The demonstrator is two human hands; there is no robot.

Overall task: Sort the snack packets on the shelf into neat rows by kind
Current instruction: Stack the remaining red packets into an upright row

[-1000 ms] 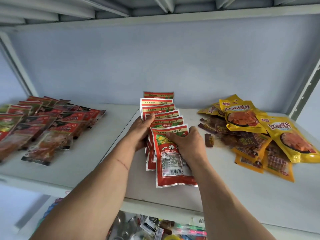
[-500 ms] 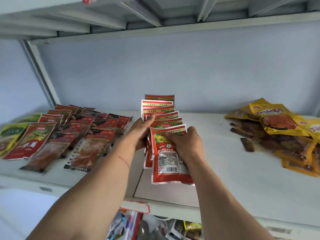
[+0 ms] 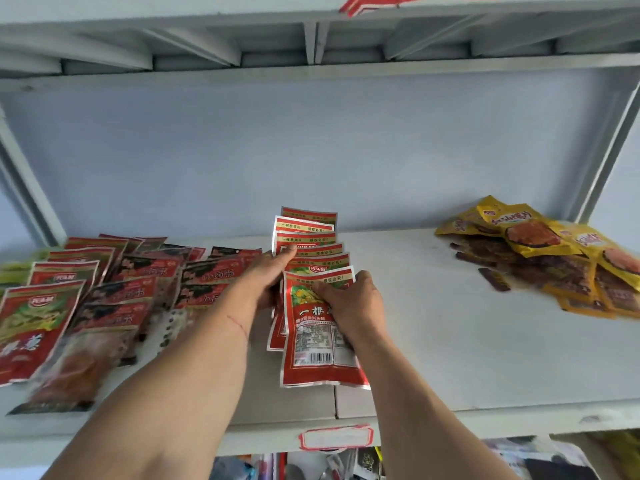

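At the far left of the white metal shelf, red foil snack packets with green and yellow artwork lie overlapped in a loose column, the front ones blurred and cut off by the frame edge. Just right of them, red-and-black foil packets with clear windows sit in two rough columns that partly cover each other.

Your left hand reaches across them to the middle of the shelf. Its thumb presses the left edge of a fanned row of red-and-silver sachets, while its other fingers are hidden behind the row, so how they lie cannot be told. Your right hand grips the front red sachet with a barcode panel near its upper right, fingers curled over its face.

These sachets look light, thin and floppy, with slick foil that probably slides easily. Judging by that, hold them at the stiffer sealed top edge and square the row between both hands rather than lifting from one corner.

At the far right, well apart from the row, yellow foil packets with an orange food picture lie in an untidy heap over dark brown packets. Motion blur makes their print unreadable, the heap runs off the frame, and the packets underneath cannot be counted.
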